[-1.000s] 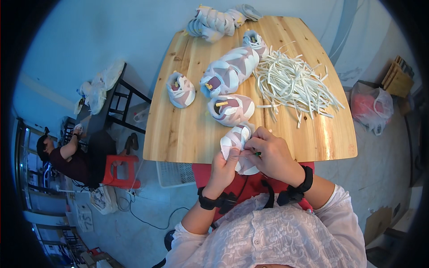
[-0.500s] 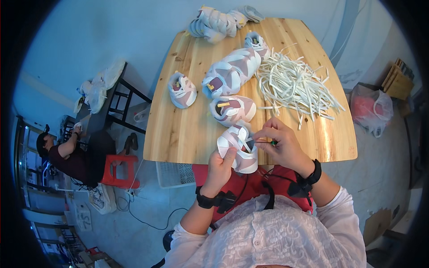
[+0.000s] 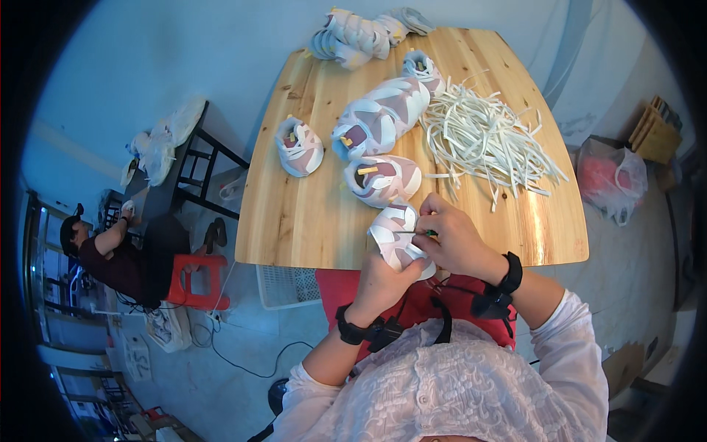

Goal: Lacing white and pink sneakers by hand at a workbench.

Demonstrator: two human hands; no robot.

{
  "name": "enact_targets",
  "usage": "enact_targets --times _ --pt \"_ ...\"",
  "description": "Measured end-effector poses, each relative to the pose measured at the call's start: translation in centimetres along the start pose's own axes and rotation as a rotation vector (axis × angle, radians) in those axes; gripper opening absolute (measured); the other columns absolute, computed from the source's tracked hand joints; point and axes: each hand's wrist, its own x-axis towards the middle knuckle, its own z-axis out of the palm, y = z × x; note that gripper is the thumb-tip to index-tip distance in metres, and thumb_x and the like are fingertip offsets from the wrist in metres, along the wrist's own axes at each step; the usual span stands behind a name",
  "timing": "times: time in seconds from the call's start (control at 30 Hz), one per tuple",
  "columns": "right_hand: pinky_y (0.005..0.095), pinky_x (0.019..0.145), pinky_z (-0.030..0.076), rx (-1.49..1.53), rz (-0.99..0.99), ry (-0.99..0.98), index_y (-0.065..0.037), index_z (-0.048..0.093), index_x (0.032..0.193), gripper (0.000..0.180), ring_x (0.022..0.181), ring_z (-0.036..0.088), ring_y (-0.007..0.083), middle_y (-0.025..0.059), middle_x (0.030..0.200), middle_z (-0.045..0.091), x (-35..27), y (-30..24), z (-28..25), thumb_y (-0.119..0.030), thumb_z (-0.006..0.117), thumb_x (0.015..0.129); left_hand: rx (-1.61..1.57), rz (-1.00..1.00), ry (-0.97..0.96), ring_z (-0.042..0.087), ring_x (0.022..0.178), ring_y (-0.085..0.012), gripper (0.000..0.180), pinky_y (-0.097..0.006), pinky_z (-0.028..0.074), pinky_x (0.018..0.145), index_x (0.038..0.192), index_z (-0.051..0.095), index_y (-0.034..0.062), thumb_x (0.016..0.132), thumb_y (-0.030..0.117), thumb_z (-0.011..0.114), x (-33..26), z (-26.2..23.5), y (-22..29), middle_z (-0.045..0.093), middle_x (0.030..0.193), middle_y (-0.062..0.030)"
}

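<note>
At the table's near edge, my left hand grips a white and pale mauve shoe upper, with the fingers wrapped round its lower side. My right hand is closed on a thin tool with a green handle. The tool's narrow dark shaft lies across the upper; whether its tip is through a hole, I cannot tell. Just beyond is a second, similar upper with a yellow tag. To the right of these spreads a tangled heap of flat white laces.
On the wooden table are a single upper, a nested row of uppers and another pile at the far edge. A white basket stands below. Left, a person sits near a red stool.
The shoe upper has turned and shifted slightly right. My left hand has moved right along its lower side, and my right hand has brought the tool's shaft across it.
</note>
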Motion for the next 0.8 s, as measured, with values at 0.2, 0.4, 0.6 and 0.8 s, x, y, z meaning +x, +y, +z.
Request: enact_targets --times 0.2,0.4,0.6,0.8 --pt "0.0358 0.068 0.046 0.132 -0.033 0.212 -0.001 0.062 0.082 0.013 0.079 0.056 0.029 0.0131 0.087 0.05 0.2 0.3 0.2 -0.005 0.069 0.071 0.069 0.14 0.005 0.063 0.082 -0.0167 0.036 -0.031 0.051 0.072 0.109 0.056 -0.0013 0.077 0.008 0.071 -0.6 0.5 1.0 0.065 0.093 -0.0086" --pt "0.0289 0.072 0.043 0.38 -0.108 0.045 -0.002 0.062 0.086 0.009 0.079 0.052 0.018 0.0074 0.088 0.051 -0.2 0.8 -0.8 -0.009 0.065 0.081 -0.367 -0.03 -0.014 0.059 0.086 -0.01 0.027 -0.026 0.05 0.073 0.111 0.056 -0.0006 0.086 0.006 0.064 -0.1 -1.6 0.0 0.063 0.098 -0.0042" --pt "0.0272 0.067 0.045 0.609 0.077 0.038 0.0 0.063 0.087 0.011 0.07 0.053 0.0119 0.0059 0.076 0.059 0.0 -1.1 -0.4 -0.011 0.061 0.087 -0.491 -0.109 0.077 0.058 0.087 -0.0085 0.029 -0.024 0.047 0.073 0.113 0.056 -0.0004 0.091 0.017 0.061 0.3 -2.0 -0.3 0.063 0.099 -0.0038" --pt "0.0282 0.062 0.046 0.51 0.088 0.005 0.001 0.064 0.084 0.014 0.065 0.057 0.0144 0.0091 0.072 0.063 0.0 -0.8 -0.2 -0.013 0.063 0.084 -0.501 -0.171 0.053 0.058 0.088 -0.009 0.028 -0.025 0.048 0.075 0.113 0.057 -0.0005 0.09 0.014 0.061 0.3 -2.6 0.2 0.063 0.1 -0.0041"
